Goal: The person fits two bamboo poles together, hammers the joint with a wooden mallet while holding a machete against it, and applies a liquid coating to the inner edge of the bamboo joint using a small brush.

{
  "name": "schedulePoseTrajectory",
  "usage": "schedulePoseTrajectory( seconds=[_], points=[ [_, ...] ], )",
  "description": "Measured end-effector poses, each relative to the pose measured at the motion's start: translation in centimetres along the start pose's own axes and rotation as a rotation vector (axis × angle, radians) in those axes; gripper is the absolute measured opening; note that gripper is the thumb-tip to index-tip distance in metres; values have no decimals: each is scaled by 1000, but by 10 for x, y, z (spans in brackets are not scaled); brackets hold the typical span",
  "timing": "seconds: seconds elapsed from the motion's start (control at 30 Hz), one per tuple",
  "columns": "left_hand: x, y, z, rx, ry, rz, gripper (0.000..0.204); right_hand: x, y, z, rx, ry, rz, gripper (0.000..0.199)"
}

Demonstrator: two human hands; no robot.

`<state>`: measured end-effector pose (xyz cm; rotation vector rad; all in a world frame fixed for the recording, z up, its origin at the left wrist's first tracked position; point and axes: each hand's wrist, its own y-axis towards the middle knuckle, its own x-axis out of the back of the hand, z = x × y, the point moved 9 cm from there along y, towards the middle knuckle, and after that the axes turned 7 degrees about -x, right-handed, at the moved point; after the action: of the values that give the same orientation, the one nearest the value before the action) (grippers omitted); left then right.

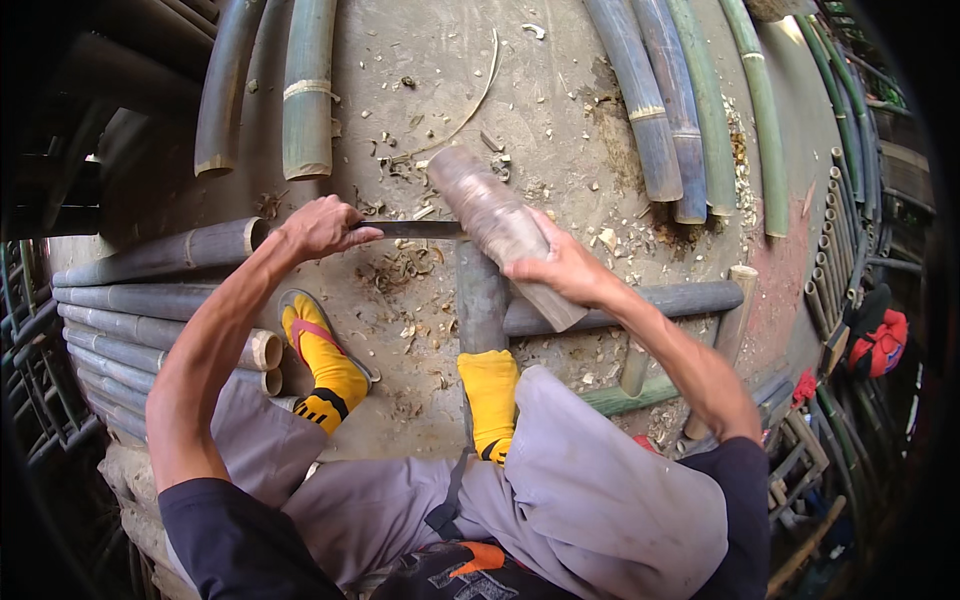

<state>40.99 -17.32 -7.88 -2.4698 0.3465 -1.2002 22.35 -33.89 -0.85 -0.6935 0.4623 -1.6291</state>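
Observation:
My left hand (322,228) is closed around the handle of a long dark-bladed knife (415,230), held level and pointing right. My right hand (556,262) grips a thick, worn wooden billet (487,205), slanting from upper left to lower right. Its upper part overlaps the blade's tip, so I cannot tell whether the two touch. Below them a dark bamboo pole (482,300) runs toward me, its far end by the blade. My yellow-socked foot (489,395) rests on that pole.
Another bamboo piece (640,306) lies crosswise at the right, beside a short upright post (738,300). Stacked bamboo poles (160,300) lie left of my sandalled foot (328,355). More poles (306,100) extend at the far side. Chips and shavings litter the concrete floor (420,390). A red-and-black bundle (878,340) sits far right.

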Motion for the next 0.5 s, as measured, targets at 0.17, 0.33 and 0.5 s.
schedulePoseTrajectory(
  seconds=[0.17,0.33,0.5],
  points=[
    [-8,-12,3,35,-56,52,52,44,-18,57,81,128,-102,98],
    [-7,-5,10,63,-42,24,64,86,-38,120,508,345,-531,97],
    [-5,-2,3,81,-58,28,61,4,0,-13,-37,-79,-3,91]
  ],
)
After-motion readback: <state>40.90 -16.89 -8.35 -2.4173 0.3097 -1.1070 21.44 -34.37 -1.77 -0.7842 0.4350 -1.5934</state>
